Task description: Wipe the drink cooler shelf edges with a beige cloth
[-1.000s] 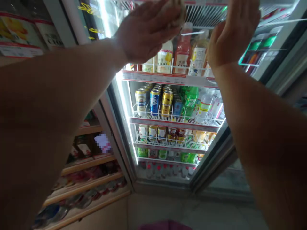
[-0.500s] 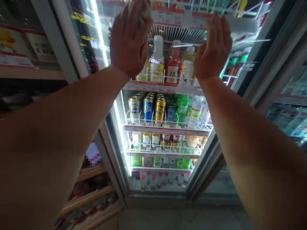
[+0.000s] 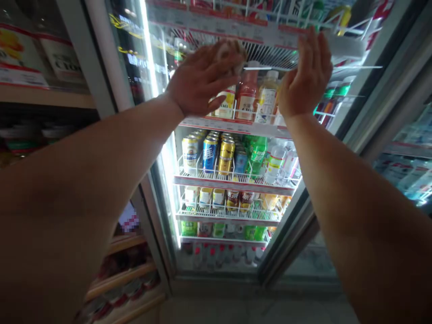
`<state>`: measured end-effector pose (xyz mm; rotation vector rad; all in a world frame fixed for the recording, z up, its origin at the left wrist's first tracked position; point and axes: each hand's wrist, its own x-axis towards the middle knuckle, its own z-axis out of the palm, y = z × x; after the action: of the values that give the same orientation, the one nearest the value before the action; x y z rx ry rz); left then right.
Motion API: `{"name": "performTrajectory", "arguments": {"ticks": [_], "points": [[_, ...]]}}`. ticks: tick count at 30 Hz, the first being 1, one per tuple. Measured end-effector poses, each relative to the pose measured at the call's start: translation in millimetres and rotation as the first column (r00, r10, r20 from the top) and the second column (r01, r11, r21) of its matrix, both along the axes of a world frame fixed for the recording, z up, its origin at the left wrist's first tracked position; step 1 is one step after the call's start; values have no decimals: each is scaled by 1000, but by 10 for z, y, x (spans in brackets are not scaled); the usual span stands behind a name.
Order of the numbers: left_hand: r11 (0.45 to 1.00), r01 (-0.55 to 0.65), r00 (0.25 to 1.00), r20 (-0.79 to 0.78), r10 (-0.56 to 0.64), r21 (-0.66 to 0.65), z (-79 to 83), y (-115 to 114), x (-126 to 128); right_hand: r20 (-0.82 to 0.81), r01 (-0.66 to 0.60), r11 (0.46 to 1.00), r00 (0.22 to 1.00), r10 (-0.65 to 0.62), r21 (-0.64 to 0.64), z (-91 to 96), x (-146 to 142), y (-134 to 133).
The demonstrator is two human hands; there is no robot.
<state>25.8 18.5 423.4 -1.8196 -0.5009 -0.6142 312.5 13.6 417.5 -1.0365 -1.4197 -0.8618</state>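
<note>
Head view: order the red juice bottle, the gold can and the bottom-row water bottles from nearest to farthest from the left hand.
1. Red juice bottle, just right of the left hand, which grips a cloth.
2. Gold can, one shelf below.
3. Water bottles, cooler's bottom row.

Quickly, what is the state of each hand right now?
Left hand: closed loosely on a pale wad, perhaps a cloth.
Right hand: open, holding nothing, fingers up by the shelf rail.

Pale, crumpled cloth (image 3: pixel 232 50), bunched up in the left hand (image 3: pixel 202 81), held high just beneath the upper shelf rail (image 3: pixel 256 31), in front of the bottles (image 3: pixel 248 96).
</note>
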Motion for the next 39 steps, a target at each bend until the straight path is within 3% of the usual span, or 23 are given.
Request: {"name": "performTrajectory", "arguments": {"ticks": [2, 4, 6, 7, 8, 9, 11, 13, 15, 17, 19, 22, 24, 26, 28, 30, 32, 34, 36, 37, 39], "points": [[1000, -23, 999, -48, 23, -8, -13, -16, 9, -3, -3, 1000, 1000, 3, 22, -8, 2, 4], [996, -59, 980, 196, 46, 61, -11, 16, 5, 0, 8, 999, 1000, -8, 31, -12, 2, 3], [988, -93, 850, 526, 14, 123, 0, 79, -10, 3, 13, 999, 1000, -14, 35, -12, 1, -1], [984, -98, 790, 614, -15, 151, 3, 108, -17, 6, 15, 999, 1000, -15, 35, -12, 0, -4], [983, -87, 785, 618, -33, 164, 2, 127, -23, 11, 15, 999, 1000, -15, 31, -12, 0, -7], [985, -66, 836, 548, -32, 160, -3, 135, -26, 14, 15, 1000, 1000, -15, 25, -12, 0, -10], [993, -12, 965, 262, -20, 117, -26, 115, -24, 19, 8, 1000, 1000, -9, 8, -14, 4, -12], [996, 14, 997, 78, -21, 82, -52, 75, -21, 20, -1, 1000, 1000, 1, 8, -17, 9, -10], [993, 5, 983, 181, -27, 121, -65, 51, -23, 23, -6, 1000, 1000, 6, 26, -19, 13, -6], [986, -28, 899, 435, -48, 167, -63, 50, -29, 22, -9, 999, 1000, 8, 36, -18, 14, -3], [986, -20, 841, 537, -72, 165, -60, 50, -26, 18, -10, 1000, 1000, 10, 24, -16, 11, -1], [999, 39, 970, 239, -42, 17, -75, 12, 2, 13, -22, 1000, 1000, 22, 7, -13, 8, -2], [999, 28, 997, 80, -25, -39, -94, -20, 24, 9, -27, 1000, 1000, 26, 4, -10, 8, -4], [998, -2, 981, 194, -9, 56, -104, -26, 31, 7, -18, 1000, 1000, 18, -9, -5, 6, -10], [981, -61, 906, 423, -24, 186, -101, 3, 18, 8, -14, 999, 1000, 15, -30, 2, 0, -20], [963, -104, 834, 550, -52, 250, -93, 47, -7, 9, -18, 999, 1000, 18, -42, 7, -8, -33], [963, -73, 890, 453, -55, 261, -88, 78, -31, 6, -22, 999, 1000, 23, -42, 7, -13, -41], [973, 8, 974, 218, -59, 230, -92, 83, -45, 3, -18, 999, 1000, 18, -41, 3, -11, -38], [982, 57, 993, 90, -74, 178, -101, 72, -50, 3, -8, 1000, 1000, 8, -29, -4, -3, -25], [986, 58, 991, 112, -76, 157, -104, 66, -49, 3, -5, 1000, 1000, 5, -15, -8, 2, -17], [987, 28, 949, 306, -75, 157, -108, 61, -48, 8, -7, 1000, 1000, 7, 21, -16, 10, -3]]}}
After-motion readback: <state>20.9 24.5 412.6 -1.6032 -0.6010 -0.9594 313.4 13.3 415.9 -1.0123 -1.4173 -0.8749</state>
